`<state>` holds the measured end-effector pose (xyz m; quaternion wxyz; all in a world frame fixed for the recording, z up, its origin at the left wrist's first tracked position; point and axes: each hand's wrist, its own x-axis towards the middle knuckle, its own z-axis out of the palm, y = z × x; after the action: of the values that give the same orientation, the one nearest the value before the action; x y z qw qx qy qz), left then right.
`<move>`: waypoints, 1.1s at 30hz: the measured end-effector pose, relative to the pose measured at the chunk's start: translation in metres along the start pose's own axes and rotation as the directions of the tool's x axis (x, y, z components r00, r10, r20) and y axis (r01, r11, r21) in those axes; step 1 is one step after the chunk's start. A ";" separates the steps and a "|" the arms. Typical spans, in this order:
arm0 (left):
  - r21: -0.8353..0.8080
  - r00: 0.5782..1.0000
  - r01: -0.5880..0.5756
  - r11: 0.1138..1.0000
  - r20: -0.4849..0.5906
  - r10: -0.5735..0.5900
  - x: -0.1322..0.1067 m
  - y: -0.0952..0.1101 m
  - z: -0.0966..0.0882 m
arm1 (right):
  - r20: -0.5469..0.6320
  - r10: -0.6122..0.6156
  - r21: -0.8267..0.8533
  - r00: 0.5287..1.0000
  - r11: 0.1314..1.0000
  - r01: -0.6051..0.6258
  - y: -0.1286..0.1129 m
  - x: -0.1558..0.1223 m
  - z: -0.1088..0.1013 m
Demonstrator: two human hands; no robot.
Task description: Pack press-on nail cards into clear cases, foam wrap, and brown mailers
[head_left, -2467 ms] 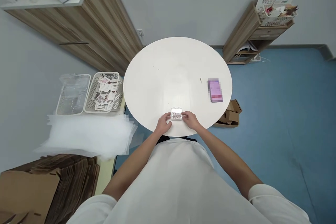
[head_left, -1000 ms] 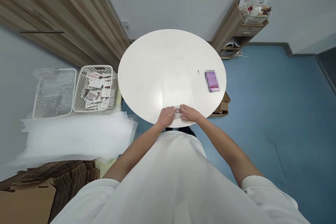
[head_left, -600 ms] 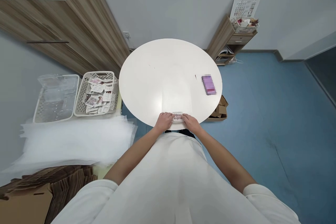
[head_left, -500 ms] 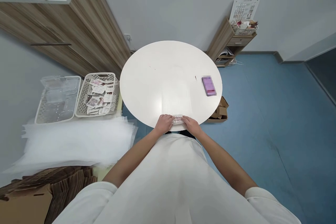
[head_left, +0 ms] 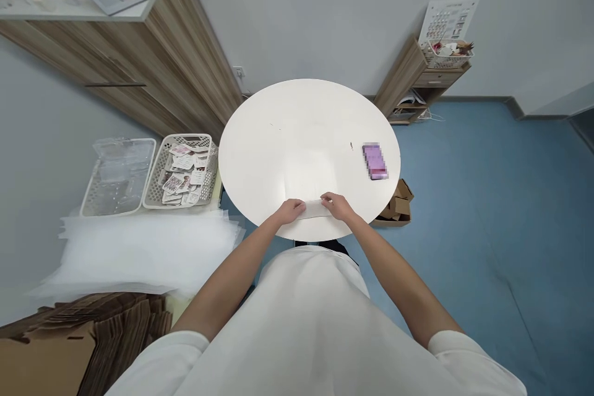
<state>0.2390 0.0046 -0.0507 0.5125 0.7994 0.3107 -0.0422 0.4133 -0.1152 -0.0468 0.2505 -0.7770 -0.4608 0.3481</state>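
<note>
On the white oval table (head_left: pixel 250 148), near its front edge, lies a thin translucent white packing sheet (head_left: pixel 310 176), faint against the tabletop. Its near end is folded into a flat white bundle (head_left: pixel 313 209) between my hands. My left hand (head_left: pixel 291 210) is closed on the bundle's left end. At the right end my right hand (head_left: pixel 336 205) pinches it with bent fingers. Whatever is inside the folded sheet is covered now. A phone with a purple screen (head_left: pixel 375 161) lies to the right on the table.
Left of the table stand a white basket of printed cards (head_left: pixel 214 167) and a basket of clear plastic cases (head_left: pixel 120 173). In front of them are stacked white sheets (head_left: pixel 148 250) and flattened cardboard (head_left: pixel 46 359). A carton (head_left: pixel 396 204) sits on the floor at right.
The clear plastic case with pinkish contents, visible between my hands before, is now covered by the white sheet. My right hand's fingers have lifted slightly. The whole view has shifted a little.
</note>
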 end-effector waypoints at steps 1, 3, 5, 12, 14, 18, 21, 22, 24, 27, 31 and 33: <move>0.004 0.998 0.050 0.999 0.021 -0.051 0.004 0.000 -0.003 | 0.015 0.024 0.016 1.000 1.000 -0.024 0.000 0.007 -0.001; 0.022 0.989 0.142 0.990 0.044 -0.143 0.012 0.000 -0.006 | 0.041 0.074 0.037 0.996 0.996 -0.075 0.001 0.019 -0.001; 0.052 0.978 0.203 0.978 0.033 -0.205 0.018 -0.001 -0.008 | 0.055 0.118 0.046 0.991 0.992 -0.121 0.003 0.028 0.002; 0.302 0.945 0.232 0.925 -0.296 -0.140 0.013 0.010 0.002 | 0.072 0.178 0.023 0.981 0.983 -0.180 0.007 0.038 0.011; 0.500 0.937 0.076 0.863 -0.331 0.110 0.007 0.016 0.010 | 0.071 0.184 0.011 0.980 0.983 -0.185 0.006 0.038 0.012; 0.676 0.953 -0.157 0.720 -0.087 0.289 0.002 0.020 0.028 | 0.068 0.169 -0.004 0.983 0.986 -0.169 0.007 0.039 0.014; 0.707 0.968 -0.143 0.693 -0.047 0.247 0.004 0.015 0.036 | 0.032 0.137 -0.018 0.990 0.990 -0.136 0.013 0.038 0.012; 0.710 0.969 -0.141 0.690 -0.042 0.241 0.005 0.013 0.037 | 0.005 0.132 -0.035 0.991 0.991 -0.132 0.015 0.037 0.010; 0.711 0.970 -0.147 0.687 -0.032 0.241 0.006 0.010 0.037 | -0.094 0.129 -0.114 0.987 0.984 -0.139 0.019 0.031 0.004; 0.701 0.970 -0.159 0.695 -0.021 0.243 0.005 0.010 0.033 | -0.222 -0.004 -0.274 0.975 0.960 -0.058 0.021 0.019 -0.002; 0.670 0.969 -0.172 0.722 -0.016 0.246 0.006 0.014 0.029 | 0.075 -0.346 -0.326 0.935 0.878 0.351 0.017 0.006 0.007; 0.655 0.969 -0.181 0.734 -0.008 0.247 0.008 0.017 0.026 | 0.176 -0.374 -0.317 0.910 0.854 0.412 0.016 0.004 0.014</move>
<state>0.2617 -0.0185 -0.0524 0.1899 0.9585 0.2065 -0.0500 0.4121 -0.1175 -0.0680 0.1501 -0.6780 -0.6768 0.2444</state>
